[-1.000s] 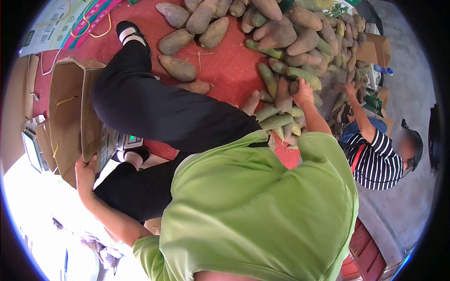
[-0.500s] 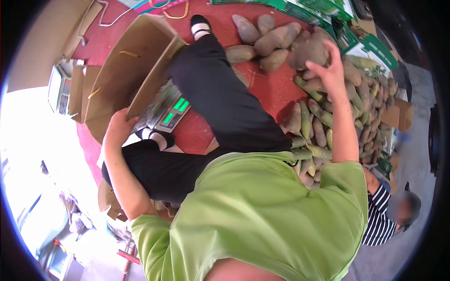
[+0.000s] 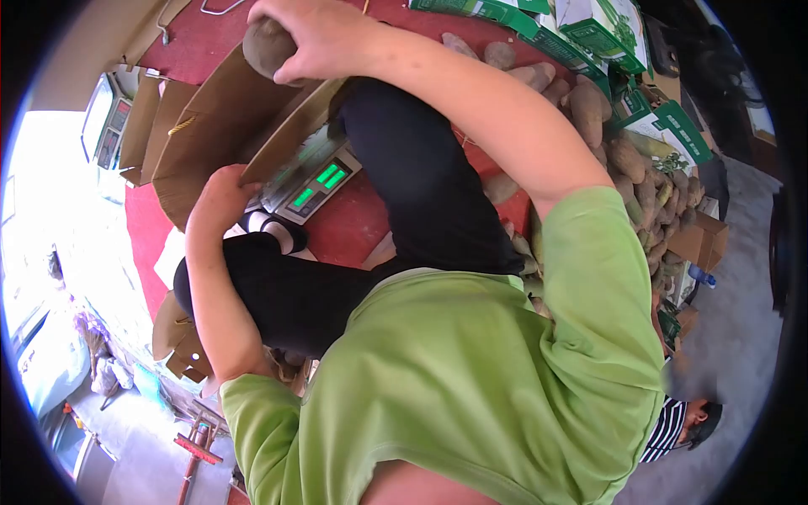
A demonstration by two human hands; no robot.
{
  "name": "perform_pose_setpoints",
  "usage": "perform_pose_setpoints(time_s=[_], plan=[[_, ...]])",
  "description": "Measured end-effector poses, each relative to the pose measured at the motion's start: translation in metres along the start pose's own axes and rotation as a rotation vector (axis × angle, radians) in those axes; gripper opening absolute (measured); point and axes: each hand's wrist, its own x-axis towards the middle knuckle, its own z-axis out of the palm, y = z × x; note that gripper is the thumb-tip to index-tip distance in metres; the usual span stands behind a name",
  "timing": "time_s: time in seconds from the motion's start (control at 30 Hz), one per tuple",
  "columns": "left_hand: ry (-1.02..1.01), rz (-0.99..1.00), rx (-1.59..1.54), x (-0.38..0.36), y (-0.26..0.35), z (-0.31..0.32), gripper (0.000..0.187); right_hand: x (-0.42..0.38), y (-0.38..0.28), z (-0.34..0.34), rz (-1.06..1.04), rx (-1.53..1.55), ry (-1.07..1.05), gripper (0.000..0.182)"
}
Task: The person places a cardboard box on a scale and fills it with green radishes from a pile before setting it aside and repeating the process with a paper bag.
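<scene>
Nearest, the left hand [image 3: 220, 198] curls its fingers over the lower edge of one open cardboard box [image 3: 215, 118], thumb side gripping the flap. Just beside it sits one scale [image 3: 310, 181] with two green lit readouts, partly under the box. Farther out, the right hand [image 3: 311, 38] wraps closed around one brown tuber [image 3: 265, 46], held above the box's open mouth. Beyond, on the red mat [image 3: 353, 223], a heap of tubers [image 3: 623, 160] lies too crowded to count, with several green-printed cartons [image 3: 589, 21] behind.
</scene>
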Motion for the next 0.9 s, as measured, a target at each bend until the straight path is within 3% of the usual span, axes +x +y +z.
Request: perform_pose_setpoints(time_s=[0.07, 0.17, 0.23, 0.3, 0.37, 0.43, 0.5, 0.63, 0.7, 0.77, 0.83, 0.9], plan=[[-0.029, -0.017, -0.021, 0.0, 0.002, -0.001, 0.027, -0.005, 0.007, 0.013, 0.111, -0.276, -0.222, 0.053], [-0.065, -0.025, -0.042, 0.001, 0.004, -0.002, 0.027, -0.016, 0.041, 0.02, 0.223, -0.208, -0.3, 0.043], [-0.023, -0.004, -0.003, -0.001, 0.009, -0.003, 0.027, -0.026, 0.046, 0.004, 0.24, 0.033, -0.157, 0.032], [-0.002, 0.021, 0.049, 0.002, -0.001, 0.002, 0.027, -0.04, 0.044, -0.028, 0.258, 0.274, -0.062, 0.036], [-0.043, 0.002, -0.043, 0.003, 0.002, 0.001, 0.028, -0.06, 0.031, -0.065, 0.562, 0.424, 0.008, 0.028], [-0.049, -0.039, -0.085, 0.007, -0.004, 0.001, 0.028, -0.105, 0.101, -0.07, 0.435, 0.383, 0.13, 0.037], [-0.057, -0.081, -0.125, 0.009, -0.004, 0.003, 0.027, -0.155, 0.125, -0.084, 0.538, -0.013, 0.177, 0.032], [-0.029, -0.071, -0.004, 0.006, 0.002, 0.003, 0.024, -0.272, 0.174, -0.091, 0.86, -0.156, 0.131, 0.036], [-0.038, -0.07, -0.008, 0.006, 0.002, 0.001, 0.024, -0.323, 0.19, -0.081, 1.175, -0.185, 0.122, 0.037], [-0.04, -0.07, -0.015, 0.008, -0.001, 0.001, 0.023, -0.385, 0.225, -0.059, 1.56, -0.042, 0.227, 0.039], [-0.038, -0.079, -0.024, 0.011, -0.002, 0.005, 0.023, -0.394, 0.2, -0.046, 1.834, 0.23, 0.488, 0.042], [-0.01, -0.099, -0.057, 0.009, -0.009, 0.007, 0.022, -0.471, 0.253, -0.014, 1.736, 0.391, 0.409, 0.067]])
